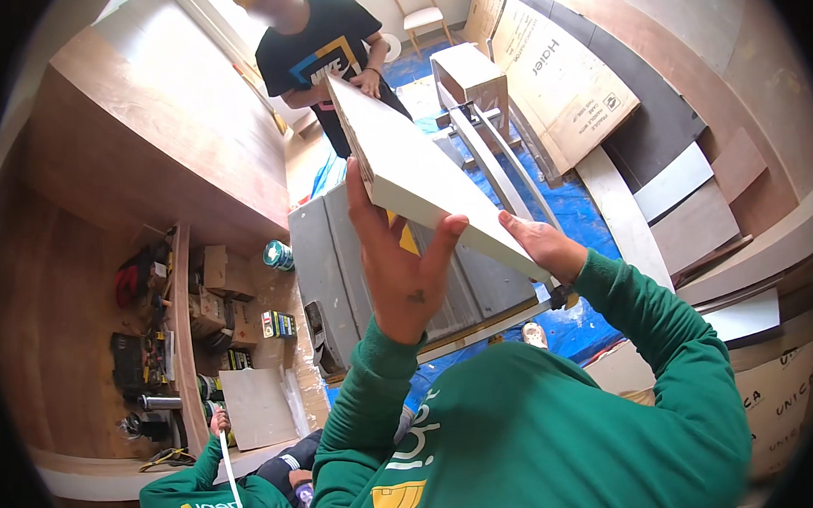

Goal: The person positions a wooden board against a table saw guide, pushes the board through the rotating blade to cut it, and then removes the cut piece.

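Observation:
A long white board (425, 166) with a raw layered edge is held tilted above a grey table saw (329, 258). My left hand (398, 273) grips the near left corner, fingers up along the layered edge and thumb on the near end. At the near right corner, my right hand (549, 246) clasps the same board, its thumb on the white face. A co-worker in a black T-shirt (317, 47) has both hands at the far end. Below the board, part of the saw's top is hidden.
Metal rails (503, 171) run beside the saw over blue sheeting (570, 213). Large cardboard (554, 81) and panels lean at the right. Left are a wooden cabinet (160, 110), a paint can (278, 255) and tools. Lower left, another person in green (203, 490) holds a white strip (231, 475).

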Action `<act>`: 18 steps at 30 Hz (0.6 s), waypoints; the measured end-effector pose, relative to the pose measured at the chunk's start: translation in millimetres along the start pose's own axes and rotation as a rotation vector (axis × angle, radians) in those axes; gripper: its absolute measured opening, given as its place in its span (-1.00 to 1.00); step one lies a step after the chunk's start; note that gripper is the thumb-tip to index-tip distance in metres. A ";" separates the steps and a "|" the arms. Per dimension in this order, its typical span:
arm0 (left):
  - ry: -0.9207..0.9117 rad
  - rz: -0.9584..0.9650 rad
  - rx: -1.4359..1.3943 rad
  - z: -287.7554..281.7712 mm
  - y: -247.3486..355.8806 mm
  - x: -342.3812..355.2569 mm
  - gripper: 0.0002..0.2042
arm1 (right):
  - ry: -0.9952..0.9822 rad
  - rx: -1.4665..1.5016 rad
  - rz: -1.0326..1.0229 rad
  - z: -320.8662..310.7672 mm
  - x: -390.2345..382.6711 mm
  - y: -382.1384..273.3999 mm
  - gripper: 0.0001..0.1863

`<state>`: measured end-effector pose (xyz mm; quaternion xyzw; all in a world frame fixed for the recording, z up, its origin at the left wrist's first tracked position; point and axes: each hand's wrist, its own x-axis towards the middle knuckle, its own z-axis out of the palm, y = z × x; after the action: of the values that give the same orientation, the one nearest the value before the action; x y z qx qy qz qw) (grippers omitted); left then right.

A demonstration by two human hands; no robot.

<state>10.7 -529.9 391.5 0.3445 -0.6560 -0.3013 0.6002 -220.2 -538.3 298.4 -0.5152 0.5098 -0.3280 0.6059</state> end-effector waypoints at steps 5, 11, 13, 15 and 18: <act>-0.022 -0.021 -0.015 -2.0 -4.5 -2.6 0.15 | -0.049 0.071 0.060 -1.6 4.2 0.4 -0.28; -0.026 0.001 0.008 -1.4 -6.9 -8.0 0.16 | -0.057 0.032 -0.012 1.3 3.7 11.2 -0.30; -0.026 -0.017 -0.007 -1.0 -5.5 -10.2 0.16 | -0.101 0.087 -0.077 5.0 1.2 12.9 -0.30; -0.026 -0.035 -0.023 -1.1 -5.9 -10.7 0.15 | -0.100 0.102 -0.051 5.8 4.0 17.5 -0.29; -0.027 -0.046 -0.020 -2.1 -11.8 -10.7 0.14 | -0.076 0.107 -0.018 9.6 11.7 32.1 -0.27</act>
<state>14.3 -528.0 375.9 0.3494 -0.6529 -0.3261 0.5877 -212.1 -538.1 263.9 -0.4986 0.4635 -0.3406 0.6485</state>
